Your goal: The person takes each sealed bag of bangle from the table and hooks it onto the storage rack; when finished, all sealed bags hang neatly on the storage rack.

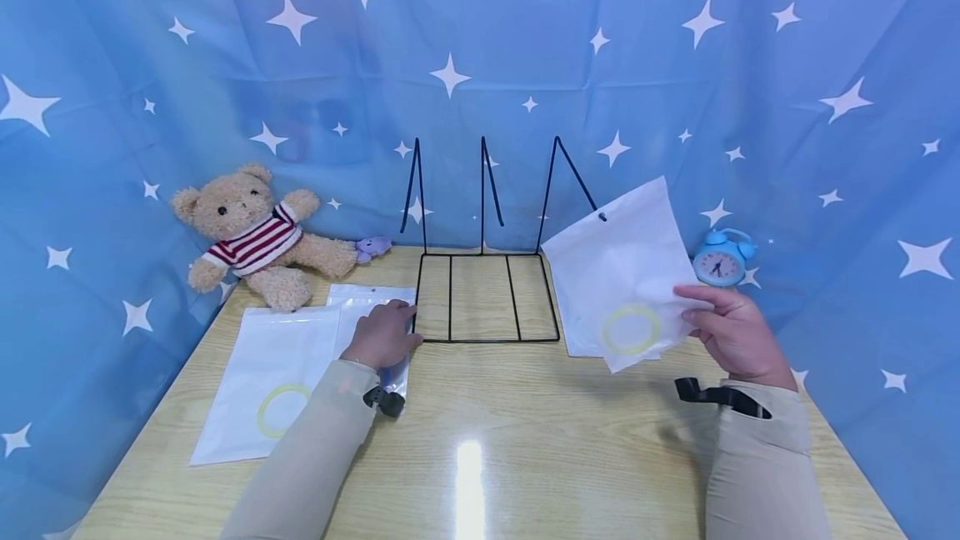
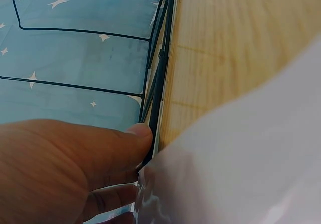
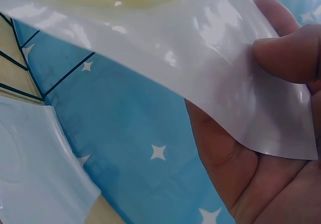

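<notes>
A black wire rack (image 1: 482,340) with upright hooks stands mid-table. My left hand (image 1: 384,332) grips its left base bar, thumb (image 2: 139,131) against the wire in the left wrist view. From the rack's right hook hangs a white plastic bag (image 1: 622,248) with a yellow ring mark, tilted, the hook tip poking through its top hole. My right hand (image 1: 731,332) pinches the bag's lower right corner, thumb (image 3: 286,56) on its near face. Behind that bag, another white bag (image 3: 45,153) lies low by the rack. The other two hooks carry nothing.
White bags (image 1: 247,382) lie on the left of the table, partly under my left arm. A teddy bear (image 1: 262,232) sits at the back left, a small purple toy (image 1: 371,248) at its foot. A blue alarm clock (image 1: 720,261) stands at back right, before a starred curtain (image 1: 525,23).
</notes>
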Available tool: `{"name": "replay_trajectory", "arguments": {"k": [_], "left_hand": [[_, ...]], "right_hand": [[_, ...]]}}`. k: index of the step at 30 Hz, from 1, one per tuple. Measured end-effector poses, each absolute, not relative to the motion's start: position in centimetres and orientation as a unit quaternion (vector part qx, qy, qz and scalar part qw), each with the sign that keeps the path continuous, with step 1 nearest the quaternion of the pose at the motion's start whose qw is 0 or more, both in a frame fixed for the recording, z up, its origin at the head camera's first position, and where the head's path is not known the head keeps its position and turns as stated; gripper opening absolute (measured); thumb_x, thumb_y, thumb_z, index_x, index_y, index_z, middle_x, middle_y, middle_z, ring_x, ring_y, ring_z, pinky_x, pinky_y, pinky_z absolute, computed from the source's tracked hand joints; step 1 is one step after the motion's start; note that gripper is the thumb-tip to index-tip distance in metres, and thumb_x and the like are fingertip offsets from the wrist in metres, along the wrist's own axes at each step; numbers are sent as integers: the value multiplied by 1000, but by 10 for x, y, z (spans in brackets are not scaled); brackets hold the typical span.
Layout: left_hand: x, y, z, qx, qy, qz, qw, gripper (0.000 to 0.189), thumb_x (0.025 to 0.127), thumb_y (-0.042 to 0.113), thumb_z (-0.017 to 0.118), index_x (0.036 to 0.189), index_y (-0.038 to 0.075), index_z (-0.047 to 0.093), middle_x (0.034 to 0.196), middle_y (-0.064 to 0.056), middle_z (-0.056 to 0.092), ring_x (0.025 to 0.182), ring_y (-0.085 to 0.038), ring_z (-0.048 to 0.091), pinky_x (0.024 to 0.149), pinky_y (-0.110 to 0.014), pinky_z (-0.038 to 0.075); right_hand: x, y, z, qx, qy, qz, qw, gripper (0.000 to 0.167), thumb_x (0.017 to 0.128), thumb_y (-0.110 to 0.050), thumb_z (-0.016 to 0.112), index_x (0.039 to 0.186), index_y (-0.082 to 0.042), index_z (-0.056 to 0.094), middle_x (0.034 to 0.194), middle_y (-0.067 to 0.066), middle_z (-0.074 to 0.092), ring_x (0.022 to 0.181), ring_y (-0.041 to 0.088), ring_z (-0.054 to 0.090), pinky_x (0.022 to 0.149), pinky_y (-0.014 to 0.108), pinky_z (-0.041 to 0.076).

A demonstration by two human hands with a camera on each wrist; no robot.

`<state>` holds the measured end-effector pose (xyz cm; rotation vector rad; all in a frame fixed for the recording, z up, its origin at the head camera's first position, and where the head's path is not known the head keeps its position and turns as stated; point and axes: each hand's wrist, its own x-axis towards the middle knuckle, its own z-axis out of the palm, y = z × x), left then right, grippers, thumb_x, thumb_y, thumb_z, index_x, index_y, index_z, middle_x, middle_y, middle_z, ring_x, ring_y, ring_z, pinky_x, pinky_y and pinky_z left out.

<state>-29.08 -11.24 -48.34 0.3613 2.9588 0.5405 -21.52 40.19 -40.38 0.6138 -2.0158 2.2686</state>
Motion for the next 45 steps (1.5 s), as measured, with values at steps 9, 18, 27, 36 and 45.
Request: {"name": "replay_trajectory", "arguments": {"k": [9,18,27,36,45], "left_hand": [[-290,-112,-484,117,974,184,61,62,101,35,70,153,5,55,155,-19,53,139,-45,52,107,-66,46],[-292,-113,-485,115,974,184,61,62,101,35,70,154,6,54,156,-18,52,140,-44,51,108,-66,46],[-292,-112,-485,115,974,183,61,62,102,35,69,155,6,53,157,-18,52,141,-44,51,109,-66,46],[-292,-113,-485,117,974,183,60,62,102,35,68,154,6,54,157,-19,52,141,-44,51,109,-66,45],[-292,-113,-485,116,974,185,62,62,101,35,69,154,6,54,157,-19,51,141,-44,50,110,-66,44]], "right_hand": [[-218,391,-396,197,-654,730,0,49,104,15,49,147,-4,62,120,1,73,98,12,74,78,25,62],[-221,379,-395,201,-708,677,-6,53,108,5,49,160,-3,44,146,-7,60,113,9,69,83,34,64],[-221,370,-393,175,-744,645,-9,56,111,-4,49,165,-7,35,157,0,41,118,10,63,83,41,64],[-225,357,-395,206,-692,692,-6,58,110,3,46,165,-4,32,155,0,44,119,12,66,84,42,63],[-231,339,-408,196,-646,737,49,57,107,10,45,163,-3,38,150,-3,49,110,5,59,85,40,64]]}}
